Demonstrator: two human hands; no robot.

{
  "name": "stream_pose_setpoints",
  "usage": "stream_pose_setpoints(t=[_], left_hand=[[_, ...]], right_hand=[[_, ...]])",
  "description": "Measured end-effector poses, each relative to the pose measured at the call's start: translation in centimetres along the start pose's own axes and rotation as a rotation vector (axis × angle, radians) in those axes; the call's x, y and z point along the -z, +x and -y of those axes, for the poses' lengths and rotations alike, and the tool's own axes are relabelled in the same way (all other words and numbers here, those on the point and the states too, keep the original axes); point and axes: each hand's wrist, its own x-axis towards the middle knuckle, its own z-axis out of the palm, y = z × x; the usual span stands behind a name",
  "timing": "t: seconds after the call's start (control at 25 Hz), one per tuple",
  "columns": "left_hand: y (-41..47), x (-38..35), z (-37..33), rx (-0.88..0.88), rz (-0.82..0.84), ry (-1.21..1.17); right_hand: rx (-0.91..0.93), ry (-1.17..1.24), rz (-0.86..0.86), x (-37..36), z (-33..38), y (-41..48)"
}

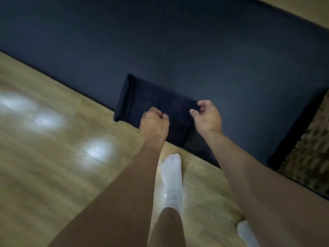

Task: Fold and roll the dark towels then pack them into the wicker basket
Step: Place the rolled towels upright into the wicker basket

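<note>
A dark navy towel, folded into a long strip, lies on a dark blue mat near the mat's front edge. My left hand has its fingers curled on the towel's near end. My right hand pinches the towel's right corner between thumb and fingers. At the right edge of the view stands the wicker basket, only partly in frame. The picture is blurred by motion.
The mat lies on a light wooden floor with bright light patches. My feet in white socks stand on the floor just before the mat's edge. Another dark cloth lies against the basket.
</note>
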Motion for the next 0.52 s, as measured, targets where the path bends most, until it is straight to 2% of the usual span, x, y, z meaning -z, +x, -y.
stream_pose_setpoints(t=[0.08,0.28,0.44,0.52], left_hand=[[2.8,1.1,1.9,-0.006,-0.107,0.007],[9.5,3.9,5.1,-0.033,-0.321,0.020],[12.1,4.5,6.8,0.057,-0.318,-0.062],[13.0,4.5,7.7,0.058,-0.282,-0.140]], right_hand=[[0.079,-0.154,-0.036,-1.8,0.1,1.6],[0.526,-0.308,0.031,-8.9,4.6,3.7],[0.724,-0.332,0.178,-14.5,10.8,5.0],[0.870,-0.499,0.203,-16.6,13.2,5.6]])
